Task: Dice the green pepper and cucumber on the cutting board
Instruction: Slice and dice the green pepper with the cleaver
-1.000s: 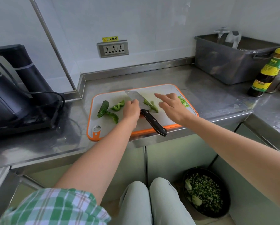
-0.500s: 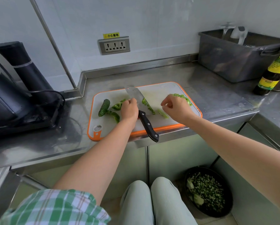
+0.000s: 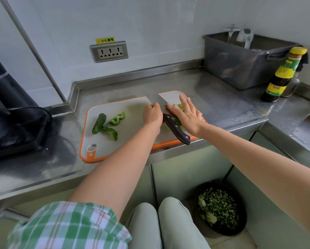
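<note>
A white cutting board (image 3: 132, 137) with an orange rim lies on the steel counter. On its left part are a small cucumber (image 3: 99, 123) and two green pepper pieces (image 3: 116, 119), untouched. My left hand (image 3: 152, 115) grips the knife (image 3: 176, 129) where blade meets handle; the black handle juts free toward the board's near edge. The blade stands against a heap of cut pepper (image 3: 179, 106) at the board's right end. My right hand (image 3: 185, 114) lies flat on that heap with straight fingers, right beside the blade.
A black appliance with a cable (image 3: 10, 112) stands left of the board. A grey tub (image 3: 240, 69) and a dark sauce bottle (image 3: 283, 74) stand at the back right. A wall socket (image 3: 109, 51) sits behind the board. A black bowl of green scraps (image 3: 220, 207) is on the floor.
My left hand and the knife have shifted right along the board to the cut pepper. My right hand has gone from pinched fingers to flat, now lying on the heap by the blade.
</note>
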